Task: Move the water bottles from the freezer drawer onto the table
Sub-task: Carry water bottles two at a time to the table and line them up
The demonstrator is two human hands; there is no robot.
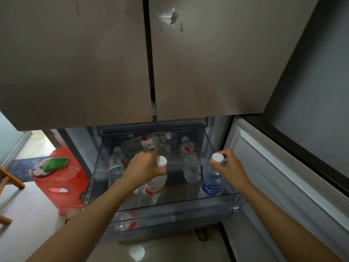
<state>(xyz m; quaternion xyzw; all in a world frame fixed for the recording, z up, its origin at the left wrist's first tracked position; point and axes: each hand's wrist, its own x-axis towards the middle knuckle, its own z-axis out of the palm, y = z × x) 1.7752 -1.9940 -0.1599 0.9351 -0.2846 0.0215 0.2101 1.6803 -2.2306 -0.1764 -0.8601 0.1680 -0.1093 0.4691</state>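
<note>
Brown fridge doors loom overhead, drawer pulled out below, and both hands are down in it. Left hand: fingers curled tight round the neck of the red-label bottle, just under its white cap. Right hand: thumb and fingers pinching the neck of the blue-label bottle, at the drawer's front right. Both bottles are upright; whether their bases have left the drawer floor, I cannot tell. More bottles lie behind: one between my hands, one by the left wall, a heap at the back. No table in sight. Straight up is the move, I reckon, clearing the front wall before swinging away. Cold necks could be slick, so squeeze firmly and keep both vertical.
</note>
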